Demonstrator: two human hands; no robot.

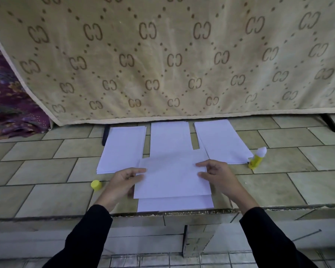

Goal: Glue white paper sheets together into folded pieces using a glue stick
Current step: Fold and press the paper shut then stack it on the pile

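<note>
A white sheet [172, 176] is held just above another white sheet [175, 205] that lies at the near edge of the tiled surface. My left hand [124, 182] pinches the upper sheet's left edge and my right hand [216, 176] pinches its right edge. Behind lie three white paper stacks: left [122, 148], middle [169, 137] and right [221, 141]. An uncapped yellow glue stick [257, 158] with its white tip showing lies right of the right stack. Its yellow cap [96, 185] sits to the left of my left hand.
The papers lie on a tiled ledge [46, 190] whose near edge drops off below the lower sheet. A beige patterned cloth [162, 55] hangs right behind the stacks. Purple fabric [8, 105] sits at far left, and a dark leg [330, 123] shows at far right.
</note>
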